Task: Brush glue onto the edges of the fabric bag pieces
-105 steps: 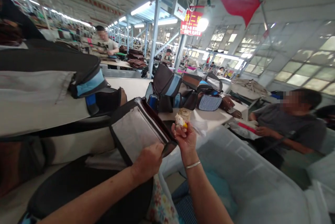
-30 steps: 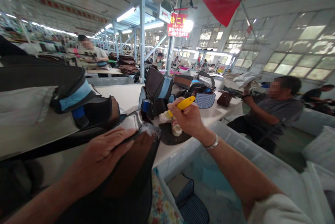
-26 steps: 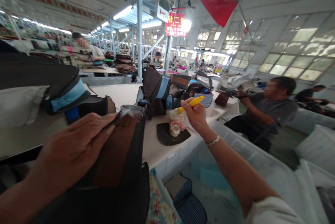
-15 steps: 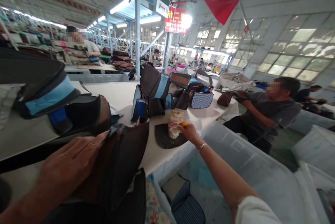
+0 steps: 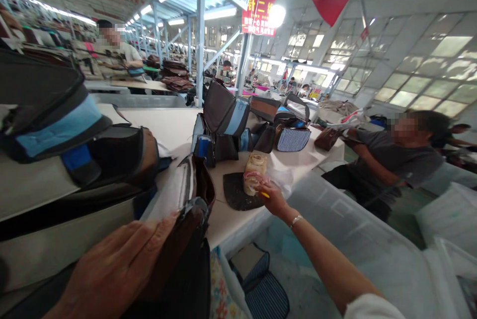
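Note:
My left hand (image 5: 112,269) lies flat, fingers stretched out, on a dark brown and black bag piece (image 5: 182,254) at the table's near edge. My right hand (image 5: 274,199) reaches forward to a pale lumpy roll (image 5: 253,172) that stands on a black oval pad (image 5: 238,192). Its fingers are closed round a yellow tool (image 5: 265,194), of which only the tip shows, right beside the roll. A silver bracelet (image 5: 296,219) is on that wrist.
A white table (image 5: 167,127) carries half-made black, brown and blue bags (image 5: 223,120) at the back and on the left (image 5: 55,125). A large translucent bin (image 5: 354,239) stands to the right. A seated person in grey (image 5: 395,165) works beyond it. A striped bag (image 5: 266,294) lies below.
My right hand has come down from holding the yellow tool up in the air to the roll on the pad. My left hand has slid along the bag piece, which folded over.

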A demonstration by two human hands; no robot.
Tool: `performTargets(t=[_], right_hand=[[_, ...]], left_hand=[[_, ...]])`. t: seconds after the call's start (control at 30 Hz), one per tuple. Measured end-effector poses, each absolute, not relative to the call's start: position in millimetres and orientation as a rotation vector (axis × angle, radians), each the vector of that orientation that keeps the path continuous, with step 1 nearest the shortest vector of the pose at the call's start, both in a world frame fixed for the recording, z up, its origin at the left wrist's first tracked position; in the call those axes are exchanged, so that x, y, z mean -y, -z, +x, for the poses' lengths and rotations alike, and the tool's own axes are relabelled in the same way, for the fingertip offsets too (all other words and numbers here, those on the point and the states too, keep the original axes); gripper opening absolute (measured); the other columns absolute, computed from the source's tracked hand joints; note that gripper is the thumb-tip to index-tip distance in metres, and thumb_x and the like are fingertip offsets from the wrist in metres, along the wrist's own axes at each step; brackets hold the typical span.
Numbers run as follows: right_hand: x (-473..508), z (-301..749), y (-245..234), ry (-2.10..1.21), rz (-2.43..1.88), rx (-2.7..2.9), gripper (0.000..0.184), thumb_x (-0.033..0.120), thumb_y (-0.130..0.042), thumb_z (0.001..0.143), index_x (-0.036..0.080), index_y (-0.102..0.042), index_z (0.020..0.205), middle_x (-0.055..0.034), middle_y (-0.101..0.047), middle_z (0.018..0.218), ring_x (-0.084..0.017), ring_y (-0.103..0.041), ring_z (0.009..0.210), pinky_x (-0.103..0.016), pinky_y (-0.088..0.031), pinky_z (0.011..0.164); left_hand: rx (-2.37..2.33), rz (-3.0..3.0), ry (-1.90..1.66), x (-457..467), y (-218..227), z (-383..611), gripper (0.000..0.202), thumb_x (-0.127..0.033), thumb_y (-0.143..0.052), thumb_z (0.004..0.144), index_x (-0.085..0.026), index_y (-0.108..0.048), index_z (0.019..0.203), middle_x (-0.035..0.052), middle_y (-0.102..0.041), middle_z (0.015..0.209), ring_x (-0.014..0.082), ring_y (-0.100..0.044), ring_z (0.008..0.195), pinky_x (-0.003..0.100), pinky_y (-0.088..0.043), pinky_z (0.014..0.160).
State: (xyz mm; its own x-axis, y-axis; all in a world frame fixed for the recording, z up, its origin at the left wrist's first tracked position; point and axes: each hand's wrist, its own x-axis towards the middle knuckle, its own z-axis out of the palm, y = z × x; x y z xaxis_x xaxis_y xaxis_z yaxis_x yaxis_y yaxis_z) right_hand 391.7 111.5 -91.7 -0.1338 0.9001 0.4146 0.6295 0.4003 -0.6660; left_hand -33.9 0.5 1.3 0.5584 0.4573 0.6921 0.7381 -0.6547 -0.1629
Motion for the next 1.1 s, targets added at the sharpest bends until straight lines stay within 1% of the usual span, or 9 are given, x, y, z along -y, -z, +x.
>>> performTargets(t=[0.17,0.27,0.37,0.5,0.57,0.67,0.83,0.93,1.1], right_hand=[[-93,394,85,-0.448,-1.354,1.788,0.022,0.040,-0.065,0.084,0.023,-0.075,0.093,-0.0090,-0.073,0.099,-0.024,-0.068,0.088,-0.037,-0.054,0.081],[-99,387,84,-0.440,-1.430,1.619,0.042,0.053,-0.054,0.089,0.018,-0.073,0.099,-0.0096,-0.073,0.090,-0.021,-0.066,0.069,-0.031,-0.054,0.061],[-100,380,81,-0.442,-1.500,1.509,0.052,0.063,-0.052,0.085,0.014,-0.072,0.085,-0.0060,-0.068,0.065,-0.018,-0.059,0.050,-0.027,-0.045,0.046],[-94,375,54,-0.379,-1.547,1.448,0.049,0.063,-0.064,0.075,0.017,-0.063,0.057,-0.0021,-0.054,0.044,-0.015,-0.050,0.044,-0.025,-0.036,0.044],[-88,369,24,-0.339,-1.537,1.428,0.045,0.059,-0.064,0.077,0.017,-0.064,0.061,-0.0025,-0.056,0.049,-0.016,-0.052,0.048,-0.026,-0.038,0.047],[-68,343,-35,-0.330,-1.403,1.387,0.037,0.055,-0.057,0.088,0.019,-0.065,0.080,-0.0011,-0.062,0.063,-0.014,-0.055,0.055,-0.024,-0.042,0.052],[-18,281,-117,-0.603,-0.785,1.474,0.018,0.036,-0.064,0.091,0.022,-0.062,0.080,0.0024,-0.060,0.070,-0.008,-0.046,0.050,-0.020,-0.039,0.047],[-2,256,-126,-0.557,-0.737,1.636,0.014,0.031,-0.064,0.092,0.022,-0.064,0.082,0.0024,-0.058,0.068,-0.009,-0.046,0.052,-0.020,-0.037,0.046],[-4,237,-111,-0.396,-0.876,1.886,0.020,0.032,-0.056,0.096,0.020,-0.061,0.082,0.0018,-0.055,0.066,-0.010,-0.047,0.056,-0.024,-0.038,0.052]], left_hand=[[0.888,-2.346,0.742,2,-8,-27,0.039,-0.003,-0.048,0.090,-0.015,-0.057,0.127,0.0089,-0.069,0.114,0.0233,-0.063,0.102,0.041,-0.047,0.096],[0.855,-2.349,0.775,3,-11,-18,0.032,-0.005,-0.050,0.092,-0.011,-0.058,0.122,0.0083,-0.069,0.108,0.0213,-0.062,0.096,0.039,-0.048,0.093],[0.831,-2.383,0.782,9,-15,-8,0.028,-0.006,-0.050,0.093,-0.011,-0.059,0.120,0.0072,-0.069,0.105,0.0198,-0.061,0.095,0.036,-0.049,0.089],[0.784,-2.420,0.700,20,-24,1,0.027,-0.007,-0.046,0.094,-0.008,-0.059,0.118,0.0074,-0.067,0.099,0.0205,-0.061,0.091,0.036,-0.050,0.081],[0.758,-2.419,0.699,22,-28,4,0.026,-0.008,-0.045,0.095,-0.007,-0.060,0.116,0.0077,-0.067,0.095,0.0211,-0.061,0.088,0.036,-0.051,0.076],[0.780,-2.420,0.761,19,-30,11,0.026,-0.008,-0.044,0.094,-0.007,-0.062,0.113,0.0069,-0.067,0.090,0.0209,-0.061,0.081,0.036,-0.051,0.073],[1.196,-2.615,1.075,8,-28,19,0.021,-0.014,-0.047,0.094,-0.017,-0.063,0.107,0.0047,-0.067,0.094,0.0195,-0.064,0.085,0.033,-0.052,0.076],[1.464,-2.772,1.252,5,-31,18,0.021,-0.020,-0.050,0.094,-0.023,-0.063,0.109,0.0023,-0.067,0.100,0.0168,-0.065,0.091,0.028,-0.050,0.080],[1.669,-2.914,1.345,6,-42,14,0.020,-0.026,-0.051,0.093,-0.024,-0.067,0.106,0.0018,-0.068,0.100,0.0171,-0.065,0.094,0.027,-0.049,0.082]])
